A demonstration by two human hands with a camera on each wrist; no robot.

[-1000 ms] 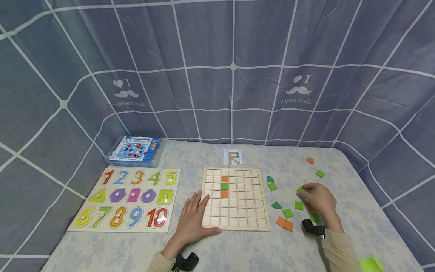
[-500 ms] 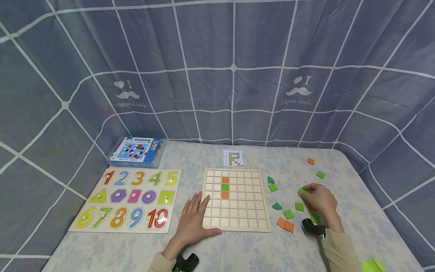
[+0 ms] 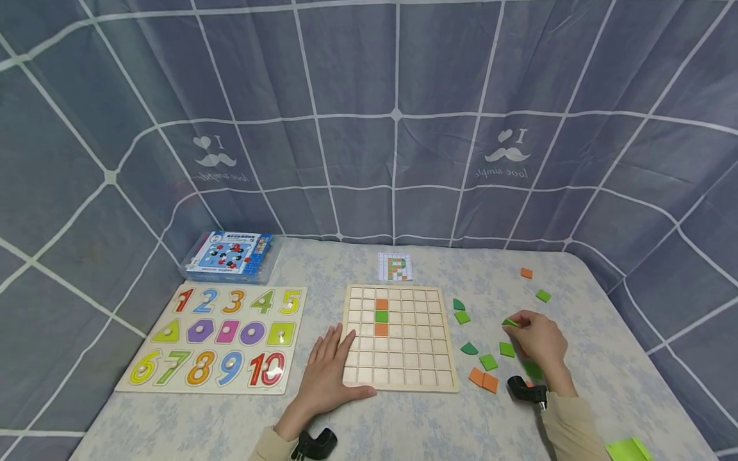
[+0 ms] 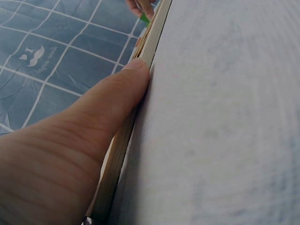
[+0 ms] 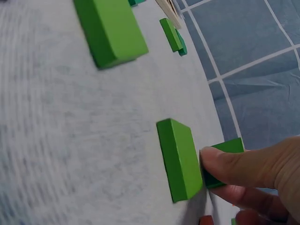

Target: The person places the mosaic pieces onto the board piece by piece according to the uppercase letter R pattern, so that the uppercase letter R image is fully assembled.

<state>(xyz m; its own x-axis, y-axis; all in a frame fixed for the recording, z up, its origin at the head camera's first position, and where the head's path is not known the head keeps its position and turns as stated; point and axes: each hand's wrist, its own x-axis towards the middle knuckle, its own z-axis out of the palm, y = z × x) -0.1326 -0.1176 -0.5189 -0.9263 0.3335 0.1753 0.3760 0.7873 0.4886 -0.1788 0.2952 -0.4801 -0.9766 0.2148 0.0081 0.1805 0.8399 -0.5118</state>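
Note:
My right hand (image 3: 541, 339) pinches a green square tile (image 5: 224, 161) between thumb and fingers, right of the board. In the right wrist view another green tile (image 5: 180, 159) lies on the table beside it. My left hand (image 3: 327, 374) rests spread at the lower left corner of the wooden grid board (image 3: 421, 346), its thumb along the front edge; the left wrist view shows the thumb (image 4: 112, 91) against the board's side. In one column of the board sit an orange tile (image 3: 382, 304), a green tile (image 3: 381, 316) and a second orange tile (image 3: 381, 330).
Loose green squares (image 3: 488, 362), orange squares (image 3: 490, 383) and dark green quarter-rounds (image 3: 469, 348) lie right of the board. Behind it is a pattern card (image 3: 394, 266). A number puzzle (image 3: 216, 346) and a boxed set (image 3: 230, 256) stand at left, a lime object (image 3: 630, 449) at lower right.
My right hand has shifted slightly left, and the green tile in its fingers now looks more tilted. The left hand and the board's tiles stay put.

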